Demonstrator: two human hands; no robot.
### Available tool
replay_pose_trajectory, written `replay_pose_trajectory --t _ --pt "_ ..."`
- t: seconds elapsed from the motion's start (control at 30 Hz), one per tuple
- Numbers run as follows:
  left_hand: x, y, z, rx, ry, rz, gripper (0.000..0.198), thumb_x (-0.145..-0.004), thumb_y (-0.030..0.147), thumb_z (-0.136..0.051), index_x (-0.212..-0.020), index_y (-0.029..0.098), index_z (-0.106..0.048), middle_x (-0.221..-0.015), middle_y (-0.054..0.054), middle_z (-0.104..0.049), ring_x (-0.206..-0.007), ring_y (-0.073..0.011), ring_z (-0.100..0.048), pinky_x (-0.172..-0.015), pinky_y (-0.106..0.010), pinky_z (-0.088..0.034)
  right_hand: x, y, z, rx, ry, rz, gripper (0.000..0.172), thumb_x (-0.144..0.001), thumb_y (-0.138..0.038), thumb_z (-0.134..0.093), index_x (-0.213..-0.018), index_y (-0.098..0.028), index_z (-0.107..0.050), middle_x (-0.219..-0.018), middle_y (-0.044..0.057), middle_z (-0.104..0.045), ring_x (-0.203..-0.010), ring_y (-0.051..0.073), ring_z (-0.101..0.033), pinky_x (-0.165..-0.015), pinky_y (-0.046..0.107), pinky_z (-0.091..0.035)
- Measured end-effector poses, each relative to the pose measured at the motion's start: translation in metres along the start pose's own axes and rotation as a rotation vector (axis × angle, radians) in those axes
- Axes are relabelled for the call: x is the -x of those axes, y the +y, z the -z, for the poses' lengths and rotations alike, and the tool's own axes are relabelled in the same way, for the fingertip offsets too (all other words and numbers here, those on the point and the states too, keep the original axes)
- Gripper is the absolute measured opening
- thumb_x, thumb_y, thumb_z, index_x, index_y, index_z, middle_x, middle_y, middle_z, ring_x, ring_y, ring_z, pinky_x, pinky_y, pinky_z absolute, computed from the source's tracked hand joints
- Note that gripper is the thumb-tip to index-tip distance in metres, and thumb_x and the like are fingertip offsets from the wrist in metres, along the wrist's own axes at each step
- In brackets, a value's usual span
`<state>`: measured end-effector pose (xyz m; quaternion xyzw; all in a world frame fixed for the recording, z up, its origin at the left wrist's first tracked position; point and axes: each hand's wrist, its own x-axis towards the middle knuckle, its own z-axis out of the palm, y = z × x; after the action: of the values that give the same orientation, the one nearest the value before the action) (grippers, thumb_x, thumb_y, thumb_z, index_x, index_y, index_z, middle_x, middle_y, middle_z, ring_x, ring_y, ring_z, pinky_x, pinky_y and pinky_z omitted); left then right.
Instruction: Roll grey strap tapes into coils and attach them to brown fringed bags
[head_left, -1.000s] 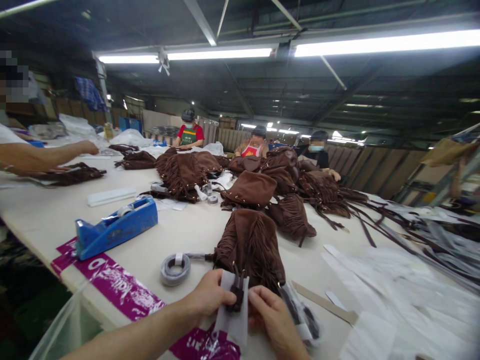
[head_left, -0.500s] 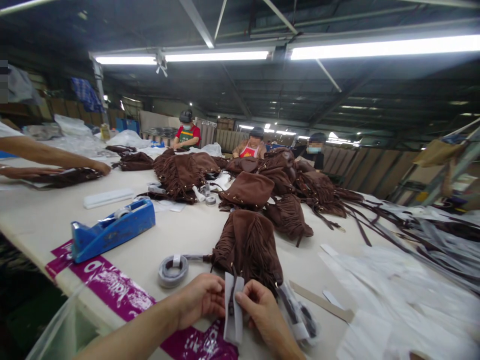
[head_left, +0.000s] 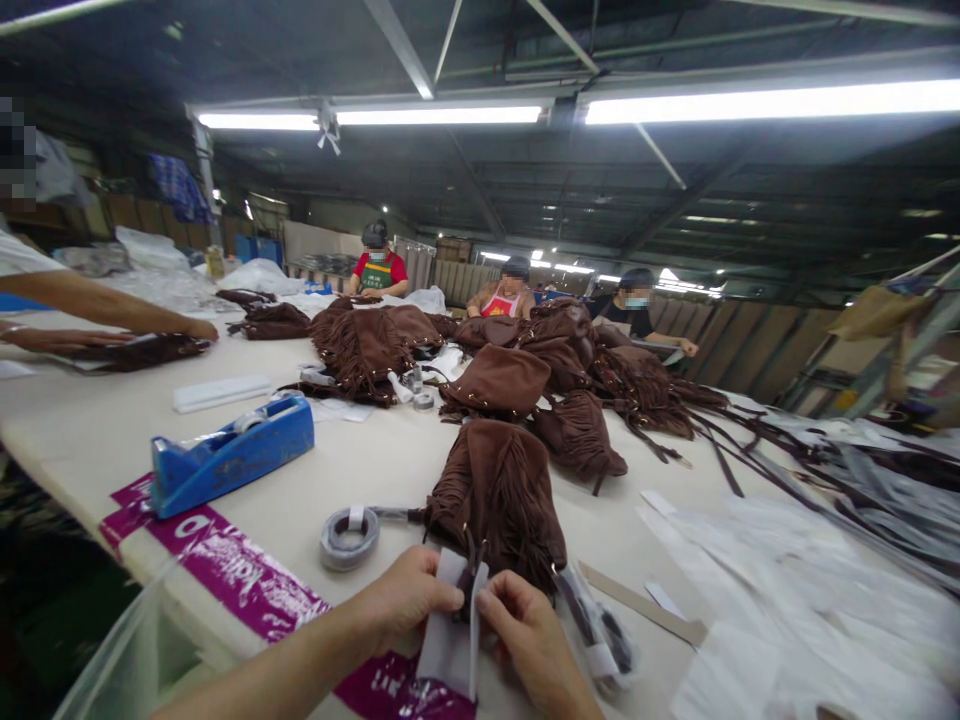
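Note:
A brown fringed suede bag lies on the white table right in front of me. My left hand and my right hand both pinch a white paper strip that is folded round a dark tassel hanging from the bag. The fingers of both hands are closed on the paper. A grey wrapped strap coil lies to the left of the bag, joined to it.
A blue tape dispenser stands at left, above a magenta printed sheet. Several more brown fringed bags are piled mid-table. White paper sheets and dark straps cover the right. A co-worker's arm reaches in at left; other people sit at the far end.
The paper strip has been folded closer round the tassel, and my hands sit slightly nearer each other. The co-worker's hand at left has shifted on its bag.

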<state>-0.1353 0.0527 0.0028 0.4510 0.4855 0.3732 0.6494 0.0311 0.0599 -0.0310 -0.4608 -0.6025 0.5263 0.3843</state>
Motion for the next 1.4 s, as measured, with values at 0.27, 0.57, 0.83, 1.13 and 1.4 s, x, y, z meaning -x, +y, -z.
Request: replay_pose_trajectory --t 0.27,0.57,0.83,1.13,1.4 --pt "-0.018 -0.013 -0.004 -0.141 0.081 -0.028 0.008 -0.051 0.018 -0.062 -0.055 0.017 -0.055 -0.043 0.006 -0.046 -0.037 -0.0096 -0.038 -0.038 -0.021 -0.026 0.001 0.002 0.002 0.077 0.004 0.026 0.026 -0.075 -0.042 -0.058 -0.065 -0.021 -0.047 -0.053 -0.007 -0.042 -0.047 0.011 -0.039 -0.045 0.023 -0.030" --pt "-0.015 -0.020 -0.001 -0.160 0.194 -0.047 0.011 -0.056 0.016 -0.058 -0.066 0.018 -0.055 -0.040 0.009 -0.044 -0.033 -0.0105 -0.038 -0.035 -0.021 -0.024 0.004 0.006 -0.004 0.155 0.087 0.221 0.015 -0.079 -0.030 -0.062 -0.089 -0.020 -0.057 -0.072 -0.002 -0.059 -0.067 0.017 -0.052 -0.063 0.026 -0.040" --pt "-0.001 -0.008 -0.001 0.051 -0.003 -0.063 0.031 -0.052 0.023 -0.051 -0.079 0.013 -0.062 -0.066 0.000 -0.060 -0.052 -0.0124 -0.051 -0.050 -0.022 -0.040 0.004 0.007 -0.002 0.127 0.114 0.179 0.016 -0.077 -0.030 -0.062 -0.089 -0.020 -0.058 -0.067 -0.003 -0.054 -0.061 0.015 -0.050 -0.056 0.024 -0.038" --pt "0.005 -0.002 0.010 0.326 -0.251 0.028 0.036 -0.048 0.007 -0.058 -0.082 0.008 -0.071 -0.081 -0.009 -0.070 -0.074 -0.0179 -0.064 -0.076 -0.027 -0.048 0.004 0.001 0.001 -0.086 0.133 0.205 0.019 -0.073 -0.031 -0.067 -0.085 -0.018 -0.058 -0.068 -0.002 -0.055 -0.062 0.014 -0.048 -0.056 0.024 -0.039" --pt "0.004 -0.009 -0.003 0.353 -0.085 -0.018 0.030 -0.056 0.022 -0.084 -0.068 0.013 -0.058 -0.067 -0.003 -0.065 -0.063 -0.0160 -0.062 -0.068 -0.029 -0.048 0.004 -0.001 -0.001 -0.079 0.070 0.226 0.017 -0.077 -0.031 -0.065 -0.086 -0.017 -0.060 -0.073 -0.001 -0.060 -0.067 0.016 -0.052 -0.061 0.025 -0.042"
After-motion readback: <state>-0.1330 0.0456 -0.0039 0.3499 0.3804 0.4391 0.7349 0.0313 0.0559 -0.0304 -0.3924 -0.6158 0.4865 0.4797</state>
